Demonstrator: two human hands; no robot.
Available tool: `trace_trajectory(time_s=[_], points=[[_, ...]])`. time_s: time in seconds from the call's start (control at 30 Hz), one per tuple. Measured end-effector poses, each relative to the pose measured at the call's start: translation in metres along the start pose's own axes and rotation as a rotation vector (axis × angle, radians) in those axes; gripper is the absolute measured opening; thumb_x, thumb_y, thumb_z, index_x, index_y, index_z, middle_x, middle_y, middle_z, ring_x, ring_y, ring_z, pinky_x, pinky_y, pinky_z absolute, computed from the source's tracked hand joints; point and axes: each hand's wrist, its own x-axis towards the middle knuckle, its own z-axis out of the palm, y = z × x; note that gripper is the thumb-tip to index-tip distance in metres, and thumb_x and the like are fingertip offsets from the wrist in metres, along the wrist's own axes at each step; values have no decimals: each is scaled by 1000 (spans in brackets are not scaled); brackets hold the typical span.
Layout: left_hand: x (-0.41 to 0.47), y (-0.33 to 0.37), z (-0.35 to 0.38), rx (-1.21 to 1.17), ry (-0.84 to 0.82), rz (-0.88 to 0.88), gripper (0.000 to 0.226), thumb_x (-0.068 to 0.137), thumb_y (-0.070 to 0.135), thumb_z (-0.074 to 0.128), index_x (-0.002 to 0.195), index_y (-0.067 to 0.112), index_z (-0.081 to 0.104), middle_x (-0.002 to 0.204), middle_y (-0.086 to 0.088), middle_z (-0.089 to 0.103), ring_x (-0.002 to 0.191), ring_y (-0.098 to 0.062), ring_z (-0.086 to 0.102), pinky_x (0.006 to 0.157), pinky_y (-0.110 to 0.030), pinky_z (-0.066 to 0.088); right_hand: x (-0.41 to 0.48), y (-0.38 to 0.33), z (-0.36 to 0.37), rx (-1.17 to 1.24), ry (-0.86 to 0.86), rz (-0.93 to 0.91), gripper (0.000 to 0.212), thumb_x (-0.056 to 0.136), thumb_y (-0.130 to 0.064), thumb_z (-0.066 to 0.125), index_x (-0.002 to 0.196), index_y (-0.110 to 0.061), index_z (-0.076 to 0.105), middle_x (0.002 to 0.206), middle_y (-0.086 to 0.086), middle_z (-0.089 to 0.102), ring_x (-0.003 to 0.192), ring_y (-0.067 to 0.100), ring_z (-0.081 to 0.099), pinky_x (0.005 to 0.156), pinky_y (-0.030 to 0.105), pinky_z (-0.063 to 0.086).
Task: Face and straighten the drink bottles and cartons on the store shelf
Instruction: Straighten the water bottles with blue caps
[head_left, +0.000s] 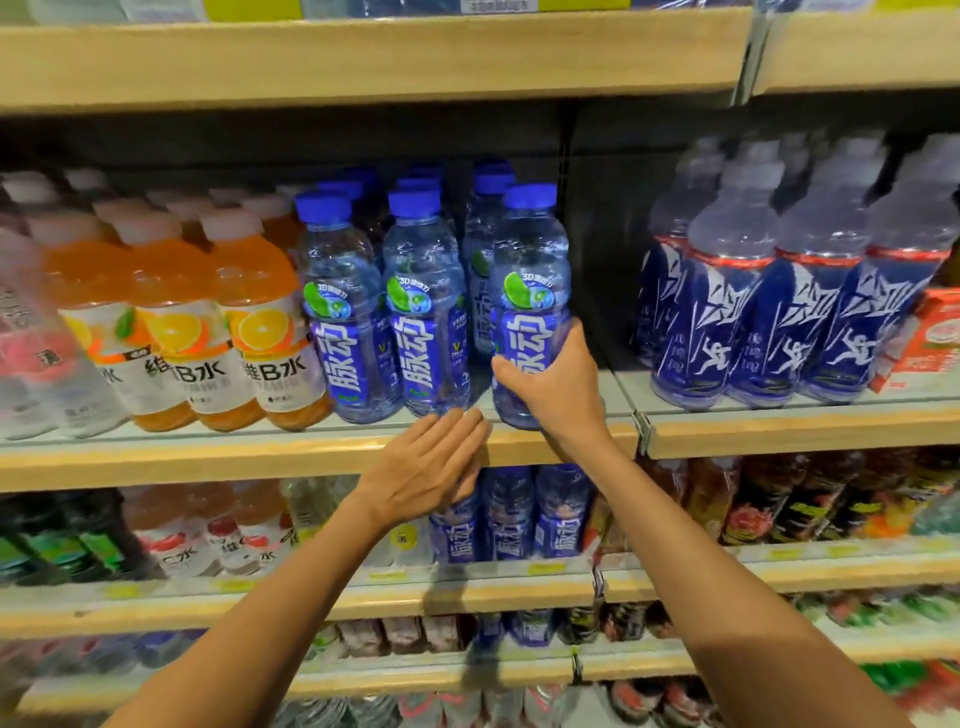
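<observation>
A clear blue bottle with a blue cap and a blue label (530, 291) stands at the front edge of the middle shelf (260, 457). My right hand (556, 387) grips its lower half, thumb across the label. Two matching blue bottles (418, 312) stand in a row to its left, labels facing out, with more of them behind. My left hand (428, 465) hovers flat, fingers straight, in front of the shelf edge just below those bottles and holds nothing.
Orange drink bottles (260, 322) fill the shelf to the left. A dark gap lies right of the held bottle, then blue bottles with white figures (753, 312) and a red carton (930, 338). Lower shelves hold more bottles and cartons.
</observation>
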Motion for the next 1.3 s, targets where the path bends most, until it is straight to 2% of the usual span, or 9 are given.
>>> trace_trajectory(time_s=[0.13, 0.27, 0.43, 0.53, 0.63, 0.7, 0.97, 1.17, 1.3], points=[[10, 5, -12, -116, -33, -84, 37, 88, 23, 47, 106, 1, 71, 108, -15, 70, 93, -29, 69, 80, -35, 54, -11, -4, -27, 15, -22, 58, 43, 71, -25, 81, 98, -19, 48, 85, -15, 60, 70, -9, 58, 59, 5, 45], [24, 6, -34, -252, -141, -155, 24, 83, 13, 57, 101, 0, 68, 101, -13, 68, 85, -29, 65, 72, -36, 51, -25, -10, -58, 107, -107, 78, 34, 75, -18, 77, 101, -19, 54, 94, -3, 67, 82, 9, 65, 70, 23, 52], [75, 14, -74, -880, 4, -858, 24, 97, 24, 54, 117, 13, 63, 109, 5, 69, 99, -13, 65, 84, -24, 49, -46, -18, -83, 251, -277, 49, 33, 75, -7, 78, 93, -24, 57, 81, -10, 71, 74, 4, 68, 64, 18, 53], [124, 14, -100, -1469, 175, -1114, 26, 99, 30, 49, 115, 16, 64, 102, 5, 72, 97, -11, 67, 78, -20, 53, -60, -21, -82, 290, -343, 52, 44, 61, -25, 80, 98, -19, 57, 83, -6, 71, 74, 8, 68, 64, 20, 52], [156, 20, -114, -1584, 208, -1163, 29, 93, 32, 57, 111, 11, 64, 108, -8, 71, 102, -24, 67, 89, -34, 52, -72, -23, -77, 265, -340, 51, 57, 47, -46, 75, 97, -29, 53, 83, -11, 69, 75, 3, 67, 65, 19, 51], [164, 25, -116, -1590, 239, -1206, 22, 85, 30, 68, 101, 15, 65, 95, -3, 72, 88, -17, 69, 79, -29, 53, -77, -25, -76, 190, -317, 13, 57, 46, -51, 71, 96, -34, 49, 81, -19, 66, 73, -3, 65, 60, 13, 48], [178, 25, -115, -1574, 336, -1251, 13, 73, 7, 76, 72, 16, 66, 68, -1, 66, 63, -15, 62, 62, -26, 51, -73, -22, -83, 248, -386, -11, 65, 54, -52, 81, 108, -36, 49, 101, -19, 67, 91, 3, 67, 70, 16, 53], [177, 1, -111, -2281, 153, -1022, 43, 53, 24, 76, 90, 7, 62, 83, -6, 66, 71, -24, 65, 68, -30, 53, -64, -13, -99, 875, -790, 352, 71, 60, -75, 68, 112, -27, 70, 112, -1, 71, 105, 17, 67, 81, 30, 55], [182, 4, -101, -2668, 142, -701, 59, 53, 26, 85, 98, 6, 53, 85, -7, 60, 73, -24, 61, 72, -32, 52, -69, -13, -81, 1191, -1182, 424, 83, 72, -63, 69, 129, -6, 54, 115, 17, 64, 104, 31, 64, 99, 49, 46]])
